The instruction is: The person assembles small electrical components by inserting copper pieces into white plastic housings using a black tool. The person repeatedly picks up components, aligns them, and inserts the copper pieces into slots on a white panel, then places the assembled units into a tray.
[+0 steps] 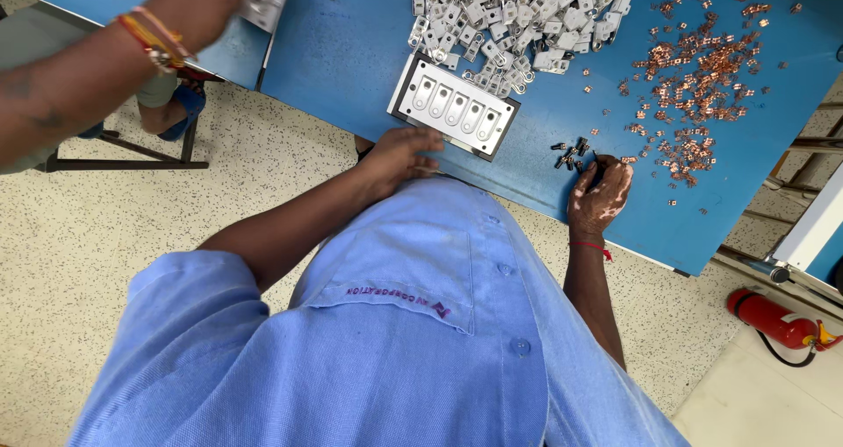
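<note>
Resting curled beside the tray (454, 107), left hand (399, 155); right hand (600, 192) pinches dark screws (571, 151).

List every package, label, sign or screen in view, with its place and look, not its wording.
Embroidered label: on the pocket edge of the blue shirt, a short line of purple stitching with a small emblem.
Label on the red fire extinguisher: too small to make out.
No packages, signs or screens in view.

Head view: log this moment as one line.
left hand: at near edge of slotted metal fixture | right hand: fingertips at small dark parts | beyond: silver parts pile, copper clips | surface: blue table
</note>
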